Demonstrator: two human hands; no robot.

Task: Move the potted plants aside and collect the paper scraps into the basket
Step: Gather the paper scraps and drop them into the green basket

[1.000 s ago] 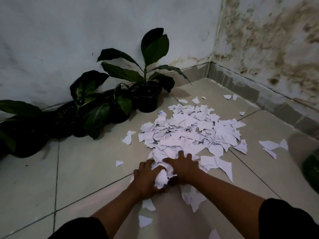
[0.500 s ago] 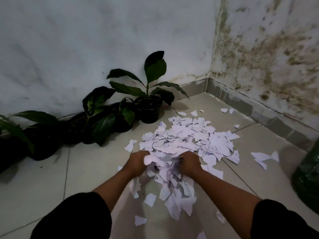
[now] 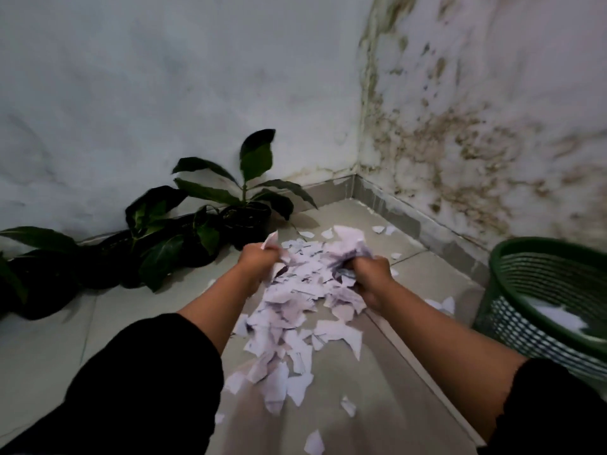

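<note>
Left hand (image 3: pixel 259 257) and right hand (image 3: pixel 369 274) both raised over the floor (image 3: pixel 377 405) — each grip is curled tight around a bunch of paper scraps (image 3: pixel 295 310), with loose pieces trailing under them and a scatter across the tiles. Green mesh basket (image 3: pixel 551 290) stands at the right near the stained wall (image 3: pixel 492 126), some paper already inside. Potted plants (image 3: pixel 203 224) lined up along the left wall — clear of the pile.

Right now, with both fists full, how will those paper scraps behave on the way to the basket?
Probably light and floppy: the paper scraps lie thin and curled. Likely to shed, since pieces poke loose from the left hand and right hand. The basket stands close at right.
</note>
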